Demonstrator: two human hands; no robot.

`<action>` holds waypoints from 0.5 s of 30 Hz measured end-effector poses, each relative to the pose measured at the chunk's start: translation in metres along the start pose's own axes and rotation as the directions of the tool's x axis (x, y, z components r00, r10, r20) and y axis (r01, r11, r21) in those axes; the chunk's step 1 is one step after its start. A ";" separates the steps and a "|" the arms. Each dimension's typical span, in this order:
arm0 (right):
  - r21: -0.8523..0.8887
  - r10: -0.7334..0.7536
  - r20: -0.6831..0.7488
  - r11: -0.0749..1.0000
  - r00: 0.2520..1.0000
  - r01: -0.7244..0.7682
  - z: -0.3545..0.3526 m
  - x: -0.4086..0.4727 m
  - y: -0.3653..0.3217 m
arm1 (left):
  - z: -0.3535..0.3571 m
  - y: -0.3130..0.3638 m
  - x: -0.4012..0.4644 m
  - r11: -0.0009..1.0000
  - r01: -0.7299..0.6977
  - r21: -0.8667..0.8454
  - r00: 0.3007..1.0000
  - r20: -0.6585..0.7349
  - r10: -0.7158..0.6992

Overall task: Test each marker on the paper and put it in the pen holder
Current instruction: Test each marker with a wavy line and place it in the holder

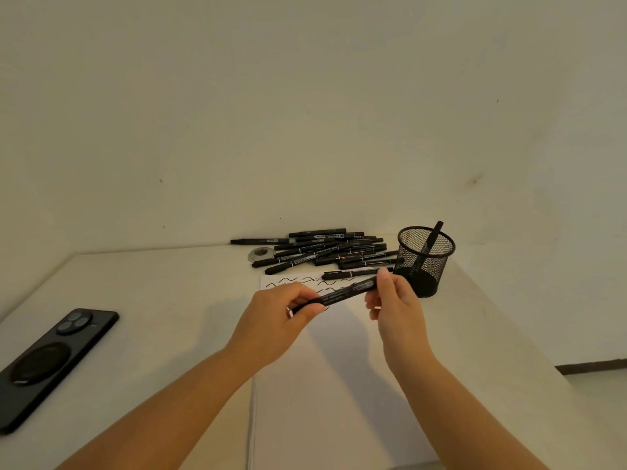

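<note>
A black marker point(342, 294) is held level above the white paper point(325, 385). My left hand point(281, 320) pinches its left end and my right hand point(395, 307) pinches its right end. Several wavy black test strokes point(298, 282) mark the paper's far edge. A black mesh pen holder point(424, 262) stands at the right of the paper with one marker point(431, 244) leaning inside it. A pile of several black markers point(325, 251) lies beyond the paper by the wall, and one more marker point(353, 274) lies across the paper's top edge.
A black phone point(51, 361) lies face down at the left on the beige table point(152, 317). A small roll of tape point(259, 255) sits by the marker pile. The wall rises right behind the pile, and the table's right edge drops off past the holder.
</note>
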State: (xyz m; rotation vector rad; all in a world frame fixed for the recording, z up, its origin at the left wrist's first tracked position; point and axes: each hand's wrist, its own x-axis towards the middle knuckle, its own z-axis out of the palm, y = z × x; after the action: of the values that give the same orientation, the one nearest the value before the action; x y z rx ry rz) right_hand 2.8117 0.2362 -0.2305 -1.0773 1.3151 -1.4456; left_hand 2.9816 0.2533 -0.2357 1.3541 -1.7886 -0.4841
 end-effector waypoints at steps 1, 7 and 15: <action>0.033 0.017 -0.018 0.999 1.000 -0.016 0.000 -0.001 0.000 | 0.000 0.000 0.000 1.000 0.006 0.003 1.000 0.002 -0.006; 0.108 0.045 0.070 0.993 0.997 -0.052 0.003 -0.008 0.004 | 0.008 0.009 -0.003 0.998 0.016 0.059 0.999 0.031 -0.018; -0.060 0.106 0.092 0.993 0.990 -0.101 0.007 -0.007 -0.003 | 0.013 0.033 0.003 0.944 -0.087 0.319 0.990 0.135 0.046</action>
State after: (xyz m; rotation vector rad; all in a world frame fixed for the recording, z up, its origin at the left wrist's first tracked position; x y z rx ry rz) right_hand 2.8202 0.2418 -0.2274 -1.0839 1.3297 -1.2733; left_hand 2.9515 0.2597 -0.2187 1.5053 -2.0799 -0.2484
